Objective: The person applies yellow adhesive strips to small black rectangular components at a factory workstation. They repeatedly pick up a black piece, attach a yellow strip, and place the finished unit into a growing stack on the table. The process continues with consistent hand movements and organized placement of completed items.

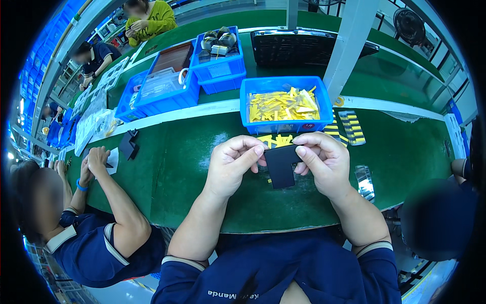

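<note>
Pinching a black piece [280, 169], both hands [235, 161] [325, 161] front a white-lettered navy shirt [314, 266].

Left hand [237, 161] and right hand [325, 161] both pinch, forearms [199, 228] angled inward.

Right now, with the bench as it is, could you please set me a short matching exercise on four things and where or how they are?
1. Black flat piece
2. Blue bin nearest the hands
3. Shiny silvery piece
4. Blue wristband

A. Filled with yellow strips
B. Worn by a co-worker
C. Held by left hand and right hand
D. On the green table, beside the right forearm

Pairs: 1-C, 2-A, 3-D, 4-B
</note>
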A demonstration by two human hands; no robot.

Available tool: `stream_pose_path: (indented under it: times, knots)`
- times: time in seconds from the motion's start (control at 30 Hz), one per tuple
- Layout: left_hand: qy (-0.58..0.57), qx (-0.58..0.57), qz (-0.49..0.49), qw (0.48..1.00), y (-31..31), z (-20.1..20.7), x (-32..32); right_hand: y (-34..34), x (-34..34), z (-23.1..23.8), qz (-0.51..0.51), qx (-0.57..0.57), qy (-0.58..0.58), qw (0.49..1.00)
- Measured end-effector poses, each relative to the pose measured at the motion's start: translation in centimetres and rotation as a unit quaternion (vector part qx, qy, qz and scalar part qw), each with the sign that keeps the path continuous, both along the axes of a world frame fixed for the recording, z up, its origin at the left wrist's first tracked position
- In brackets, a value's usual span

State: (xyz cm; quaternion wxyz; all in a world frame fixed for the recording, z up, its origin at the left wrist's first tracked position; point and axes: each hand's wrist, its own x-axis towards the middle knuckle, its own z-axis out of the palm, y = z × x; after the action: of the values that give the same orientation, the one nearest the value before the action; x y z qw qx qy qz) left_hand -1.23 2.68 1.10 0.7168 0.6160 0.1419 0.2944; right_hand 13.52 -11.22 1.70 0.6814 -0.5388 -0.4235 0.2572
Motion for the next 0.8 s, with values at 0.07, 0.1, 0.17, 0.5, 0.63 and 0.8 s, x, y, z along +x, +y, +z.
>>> stream_pose_path:
  times: [0.07, 0.1, 0.17, 0.5, 0.63, 0.8]
  knots:
    - [0.006, 0.008, 0.002, 1.000, -0.04, 0.07, -0.08, -0.02, -0.05, 0.11, 0.002, -0.002, -0.001, 1.000]
    - [0.012, 0.014, 0.005, 1.000, -0.10, 0.10, -0.07, -0.04, -0.07, 0.13, 0.003, -0.003, 0.001, 1.000]
    - [0.020, 0.019, 0.008, 1.000, -0.14, 0.07, -0.08, -0.08, -0.08, 0.15, 0.004, -0.004, 0.006, 1.000]
    - [0.030, -0.072, -0.039, 0.996, 0.45, -0.17, -0.24, 0.03, 0.25, 0.08, 0.033, -0.044, 0.070, 0.996]
    - [0.026, -0.116, -0.050, 0.992, 0.48, -0.16, -0.22, 0.08, 0.38, 0.03, 0.040, -0.049, 0.083, 0.994]
    - [0.027, -0.088, -0.047, 0.995, 0.43, -0.29, -0.17, 0.06, 0.50, 0.01, 0.042, -0.047, 0.083, 0.995]
